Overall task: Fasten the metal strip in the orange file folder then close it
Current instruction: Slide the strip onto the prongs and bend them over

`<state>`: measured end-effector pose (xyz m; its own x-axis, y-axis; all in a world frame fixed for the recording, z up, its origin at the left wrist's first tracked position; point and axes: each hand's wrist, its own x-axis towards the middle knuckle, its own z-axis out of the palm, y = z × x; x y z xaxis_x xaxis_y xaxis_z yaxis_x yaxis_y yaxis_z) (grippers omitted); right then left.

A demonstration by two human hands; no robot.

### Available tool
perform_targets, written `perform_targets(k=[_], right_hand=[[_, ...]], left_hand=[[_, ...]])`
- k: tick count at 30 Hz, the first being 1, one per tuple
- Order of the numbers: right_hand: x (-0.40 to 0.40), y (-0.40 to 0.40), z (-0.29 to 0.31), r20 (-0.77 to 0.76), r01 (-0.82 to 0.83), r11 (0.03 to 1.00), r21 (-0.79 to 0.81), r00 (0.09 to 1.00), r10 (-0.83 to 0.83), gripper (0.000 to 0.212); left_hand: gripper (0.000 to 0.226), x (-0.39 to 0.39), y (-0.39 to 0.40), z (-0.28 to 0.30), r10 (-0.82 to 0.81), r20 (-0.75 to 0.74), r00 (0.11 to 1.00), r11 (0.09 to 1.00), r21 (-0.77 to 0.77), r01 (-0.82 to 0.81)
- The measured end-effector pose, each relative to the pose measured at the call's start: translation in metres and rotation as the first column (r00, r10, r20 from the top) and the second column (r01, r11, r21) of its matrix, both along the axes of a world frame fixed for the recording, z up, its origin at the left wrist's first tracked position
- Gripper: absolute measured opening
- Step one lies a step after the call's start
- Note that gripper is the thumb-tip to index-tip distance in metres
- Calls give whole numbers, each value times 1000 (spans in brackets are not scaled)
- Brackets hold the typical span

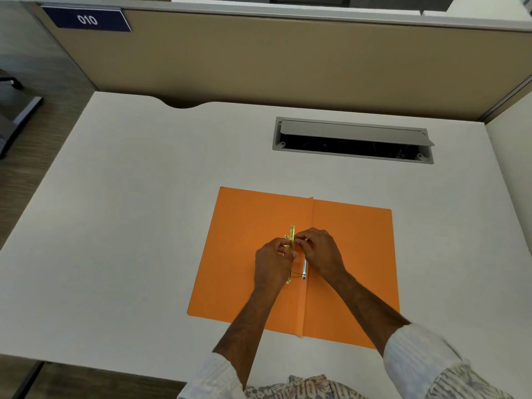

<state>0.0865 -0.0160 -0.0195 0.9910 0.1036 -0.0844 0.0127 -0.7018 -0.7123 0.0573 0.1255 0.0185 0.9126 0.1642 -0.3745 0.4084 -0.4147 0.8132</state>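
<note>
An orange file folder (244,249) lies open and flat on the white desk, its spine crease running down the middle. A gold metal strip (292,236) stands along the left of the crease, with a silver bar (305,267) just to its right. My left hand (272,263) grips the gold strip from the left side. My right hand (322,251) pinches at the strip's upper part from the right, fingertips touching it. Both hands hide the strip's middle.
The white desk (144,197) has a grey cable tray (352,141) with a raised lid set into it behind the folder. A tan partition (259,59) with a "010" label (87,20) stands at the back. The desk's left edge drops to the floor.
</note>
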Motion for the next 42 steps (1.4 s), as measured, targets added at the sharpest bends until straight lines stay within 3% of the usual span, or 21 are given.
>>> perform_targets(k=[22,28,33,38,42], right_hand=[[-1,0,4,-2,-14,1000,6,1000,14,15],[-14,-10,2,-39,28,999,17,999,-28,32],[-35,-21,6,-89,-129,991,43,987,133,54],[-48,-21,10,-94,-189,982,-6,978,188,57],[-50,-27,7,-124,-257,954,-152,963,240,79]], left_hand=[[24,-2,-3,-6,-19,-2,1000,1000,-1,19],[26,0,-6,-11,-38,-3,999,999,5,38],[27,5,-9,-15,-73,-31,997,997,4,73],[16,6,-12,-21,-100,-4,995,995,7,100],[16,9,-14,-24,-129,-41,991,991,-42,127]])
